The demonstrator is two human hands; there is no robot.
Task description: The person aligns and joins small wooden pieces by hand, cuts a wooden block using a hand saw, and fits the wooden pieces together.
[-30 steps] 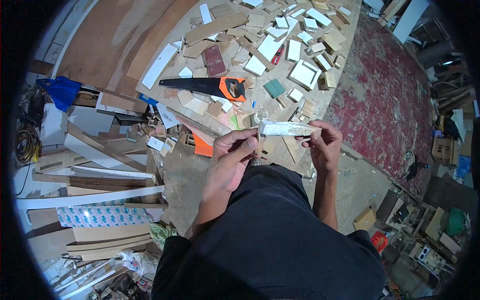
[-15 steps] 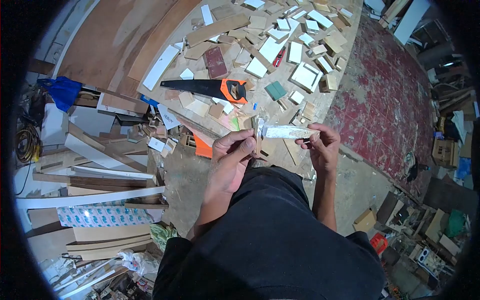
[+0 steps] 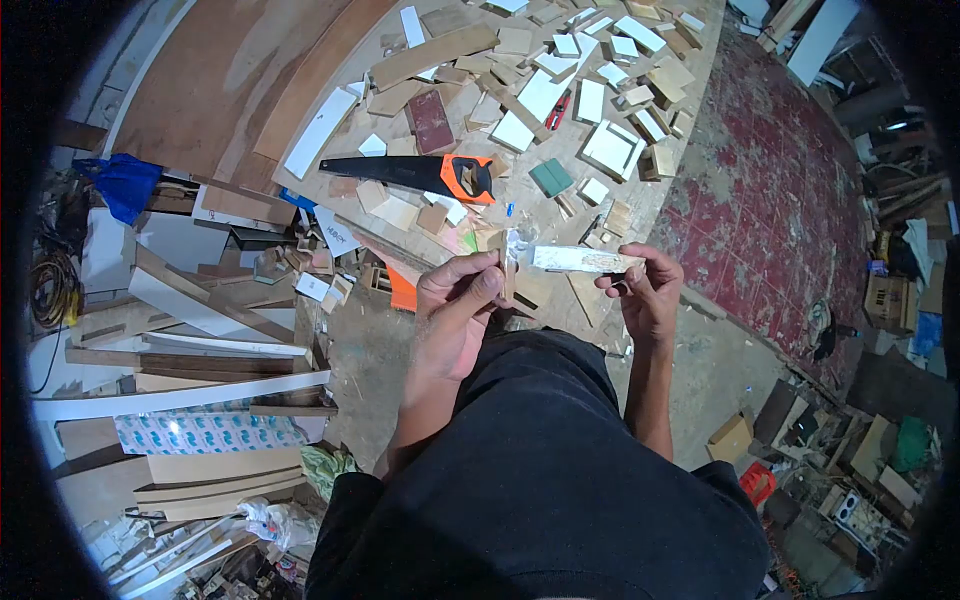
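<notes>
My left hand [image 3: 458,300] pinches a small wooden piece [image 3: 509,270] held upright, seen nearly edge-on. My right hand [image 3: 648,290] grips the right end of a whitish wooden block [image 3: 580,259] with a rough, pale face. The block's left end points at the wooden piece, with a narrow gap between them. Both pieces are in the air over the near edge of the workbench. Beyond them on the bench lies a handsaw [image 3: 410,174] with an orange and black handle, near a green block [image 3: 550,178].
Many wood offcuts cover the workbench [image 3: 395,235], with a dark red block [image 3: 430,123] and a red tool [image 3: 557,110] among them. Long boards [image 3: 200,400] are stacked at the left. Dark red flooring [image 3: 770,210] lies to the right, beside piled scrap and a cardboard box [image 3: 886,298].
The wooden piece in my left hand and the whitish block in my right hand have come apart, the piece moving slightly left and the block slightly right.
</notes>
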